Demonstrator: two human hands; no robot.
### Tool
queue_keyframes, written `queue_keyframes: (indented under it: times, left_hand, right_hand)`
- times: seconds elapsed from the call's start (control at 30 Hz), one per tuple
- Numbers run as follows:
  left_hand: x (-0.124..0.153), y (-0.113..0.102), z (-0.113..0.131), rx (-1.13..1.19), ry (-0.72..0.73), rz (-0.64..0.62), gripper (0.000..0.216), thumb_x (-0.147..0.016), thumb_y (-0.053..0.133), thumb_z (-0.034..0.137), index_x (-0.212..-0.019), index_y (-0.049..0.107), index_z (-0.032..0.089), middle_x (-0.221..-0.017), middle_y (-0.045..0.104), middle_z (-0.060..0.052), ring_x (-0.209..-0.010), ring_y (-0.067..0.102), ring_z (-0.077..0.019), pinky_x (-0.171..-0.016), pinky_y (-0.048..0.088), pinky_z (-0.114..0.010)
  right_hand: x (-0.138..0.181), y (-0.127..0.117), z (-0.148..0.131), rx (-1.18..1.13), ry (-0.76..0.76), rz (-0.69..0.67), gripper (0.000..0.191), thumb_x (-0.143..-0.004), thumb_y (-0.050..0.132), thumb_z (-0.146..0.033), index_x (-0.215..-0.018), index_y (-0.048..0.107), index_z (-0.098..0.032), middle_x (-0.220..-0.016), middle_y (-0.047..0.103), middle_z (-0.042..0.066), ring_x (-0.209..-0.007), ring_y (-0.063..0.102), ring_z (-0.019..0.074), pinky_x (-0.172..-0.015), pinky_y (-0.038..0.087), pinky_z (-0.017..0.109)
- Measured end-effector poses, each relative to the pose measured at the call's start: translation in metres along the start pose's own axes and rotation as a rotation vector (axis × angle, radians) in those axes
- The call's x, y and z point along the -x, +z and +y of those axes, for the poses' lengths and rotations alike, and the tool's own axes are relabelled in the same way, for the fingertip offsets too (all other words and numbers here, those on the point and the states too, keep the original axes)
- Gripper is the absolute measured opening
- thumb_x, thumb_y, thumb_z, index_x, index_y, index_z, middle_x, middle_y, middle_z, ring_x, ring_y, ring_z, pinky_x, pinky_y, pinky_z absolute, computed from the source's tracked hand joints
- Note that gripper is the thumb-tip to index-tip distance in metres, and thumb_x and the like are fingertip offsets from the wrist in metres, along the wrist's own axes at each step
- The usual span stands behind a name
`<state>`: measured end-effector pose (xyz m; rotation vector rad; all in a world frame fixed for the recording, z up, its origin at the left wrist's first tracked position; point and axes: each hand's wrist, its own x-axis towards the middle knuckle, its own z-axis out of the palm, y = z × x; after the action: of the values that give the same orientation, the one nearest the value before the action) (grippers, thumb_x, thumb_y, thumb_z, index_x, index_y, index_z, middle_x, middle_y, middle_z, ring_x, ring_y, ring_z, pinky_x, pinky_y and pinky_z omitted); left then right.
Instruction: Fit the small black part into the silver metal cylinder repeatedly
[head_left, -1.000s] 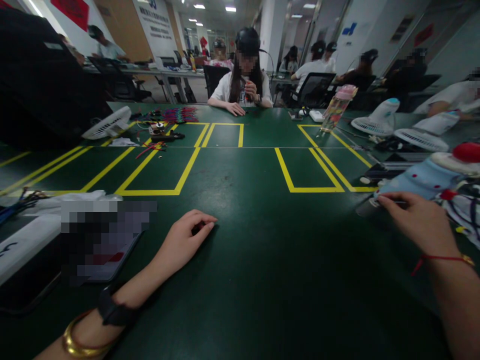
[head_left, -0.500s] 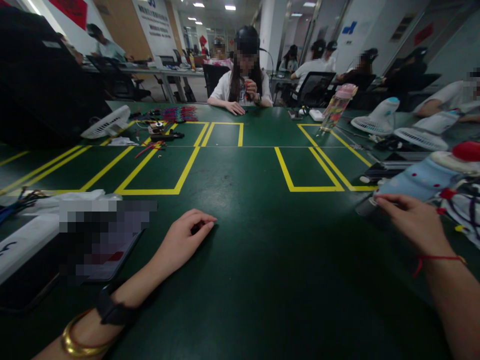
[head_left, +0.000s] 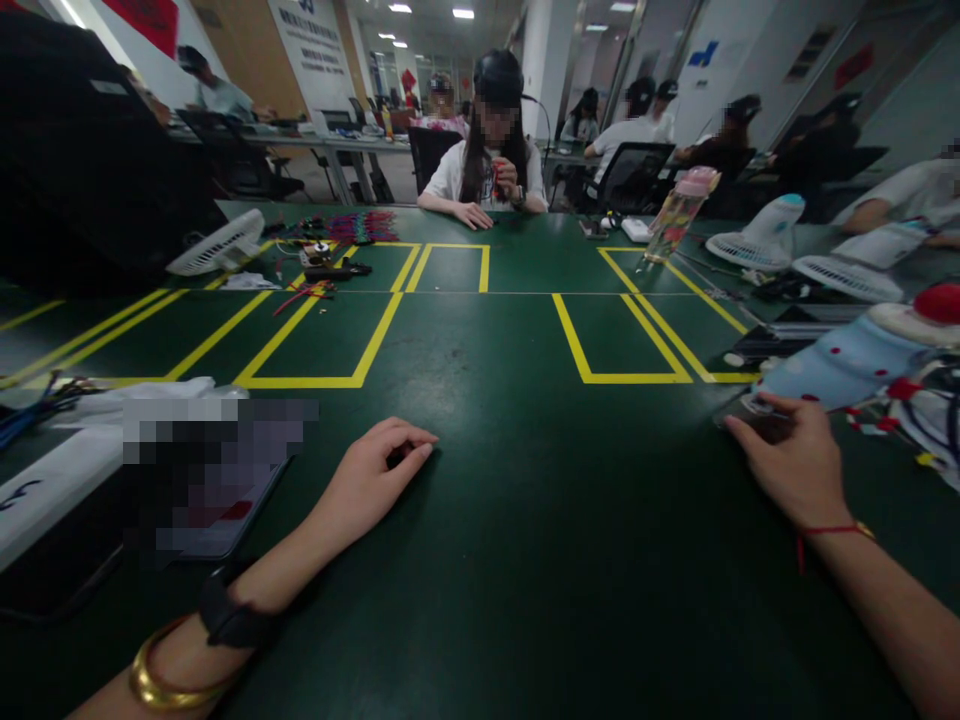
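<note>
My left hand [head_left: 373,478] rests on the green table [head_left: 525,520] left of centre. Its fingers are curled down with the thumb against them, over a dark patch I cannot make out. My right hand [head_left: 791,455] lies at the right, with its fingers closed over a small grey object [head_left: 739,412]. That object sits at the near end of a pale blue item with red dots [head_left: 840,365]. A red cord circles my right wrist. A black watch and a gold bangle are on my left wrist.
A blurred-out device [head_left: 210,470] and a white box [head_left: 52,485] lie near left. Small fans [head_left: 214,248] [head_left: 757,240], a pink-capped bottle [head_left: 679,215] and coloured wires [head_left: 360,228] stand farther back. Yellow tape outlines [head_left: 622,340] mark the table. A person sits opposite, and others are seated behind.
My right hand has slid a little left and toward me, now covering more of the grey object. My left hand has stayed put.
</note>
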<state>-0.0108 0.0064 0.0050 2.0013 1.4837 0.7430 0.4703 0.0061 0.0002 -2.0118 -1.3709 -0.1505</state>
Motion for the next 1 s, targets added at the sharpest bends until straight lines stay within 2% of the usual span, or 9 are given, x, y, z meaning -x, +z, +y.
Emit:
queue_keyframes:
  times: [0.1,0.3,0.43,0.53,0.67,0.73,0.8,0.9,1.0]
  left_hand:
    - [0.000,0.001,0.000,0.007,0.006,-0.002,0.024,-0.089,0.051,0.038,-0.098,0.068,0.023,-0.098,0.063,-0.004,-0.087,0.059,-0.0200,-0.073,0.047,-0.032]
    - [0.000,0.000,0.000,-0.010,0.014,0.010,0.024,-0.090,0.050,0.037,-0.097,0.068,0.023,-0.098,0.062,-0.005,-0.088,0.059,-0.0206,-0.072,0.046,-0.032]
    - [0.000,-0.001,-0.002,-0.014,0.017,0.019,0.023,-0.090,0.050,0.036,-0.097,0.068,0.022,-0.097,0.062,-0.005,-0.088,0.059,-0.0205,-0.075,0.047,-0.033]
    - [0.000,0.002,0.008,-0.014,0.044,0.026,0.025,-0.091,0.049,0.035,-0.100,0.067,0.021,-0.097,0.061,-0.006,-0.087,0.059,-0.0222,-0.075,0.048,-0.035]
    - [-0.004,0.013,0.046,0.007,0.146,-0.011,0.025,-0.091,0.050,0.032,-0.109,0.065,0.022,-0.104,0.060,-0.005,-0.093,0.058,-0.0212,-0.082,0.048,-0.035]
    - [-0.009,0.022,0.066,0.021,0.209,-0.040,0.023,-0.090,0.053,0.031,-0.109,0.066,0.025,-0.104,0.060,-0.004,-0.099,0.056,-0.0204,-0.089,0.045,-0.035]
    - [-0.015,0.028,0.081,0.030,0.262,-0.041,0.020,-0.090,0.055,0.029,-0.103,0.068,0.025,-0.101,0.060,-0.004,-0.097,0.057,-0.0195,-0.086,0.045,-0.034]
    - [-0.022,0.030,0.089,0.059,0.283,-0.002,0.015,-0.089,0.057,0.026,-0.092,0.072,0.023,-0.094,0.060,-0.003,-0.091,0.057,-0.0178,-0.080,0.045,-0.032]
    - [-0.025,0.025,0.080,0.103,0.239,0.056,0.014,-0.088,0.060,0.028,-0.092,0.072,0.024,-0.091,0.060,-0.002,-0.088,0.057,-0.0169,-0.078,0.045,-0.030]
  right_hand:
    - [0.019,0.010,-0.031,-0.204,-0.143,-0.040,0.055,-0.072,0.066,-0.040,-0.120,0.052,-0.016,-0.114,0.057,0.012,-0.092,0.061,0.0192,-0.079,0.052,0.033]
    - [0.081,0.031,-0.136,-0.585,-0.517,-0.543,0.040,-0.082,0.058,-0.027,-0.120,0.048,-0.025,-0.121,0.054,0.006,-0.108,0.056,0.0160,-0.095,0.049,0.037]
    - [0.099,0.039,-0.176,-0.671,-0.637,-0.707,0.036,-0.083,0.054,-0.023,-0.118,0.048,-0.026,-0.118,0.056,0.005,-0.107,0.056,0.0145,-0.095,0.049,0.036]
    - [0.100,0.041,-0.180,-0.689,-0.570,-0.763,0.038,-0.082,0.055,-0.023,-0.119,0.047,-0.027,-0.117,0.056,0.002,-0.105,0.057,0.0137,-0.094,0.049,0.034]
    - [0.102,0.045,-0.174,-0.709,-0.469,-0.787,0.058,-0.079,0.061,-0.028,-0.130,0.033,-0.029,-0.120,0.055,0.000,-0.107,0.057,0.0131,-0.098,0.048,0.034]
    - [0.103,0.049,-0.173,-0.719,-0.457,-0.782,0.059,-0.077,0.064,-0.028,-0.128,0.034,-0.027,-0.117,0.056,0.002,-0.105,0.058,0.0127,-0.096,0.049,0.033]
    - [0.103,0.053,-0.172,-0.734,-0.453,-0.781,0.053,-0.077,0.065,-0.027,-0.123,0.039,-0.025,-0.115,0.057,0.003,-0.103,0.058,0.0126,-0.094,0.050,0.032]
    - [0.101,0.053,-0.172,-0.733,-0.484,-0.780,0.048,-0.078,0.064,-0.026,-0.122,0.044,-0.023,-0.116,0.057,0.005,-0.102,0.057,0.0125,-0.091,0.050,0.031]
    - [0.098,0.050,-0.170,-0.672,-0.528,-0.751,0.047,-0.079,0.062,-0.026,-0.123,0.047,-0.025,-0.118,0.057,0.004,-0.104,0.056,0.0126,-0.092,0.048,0.032]
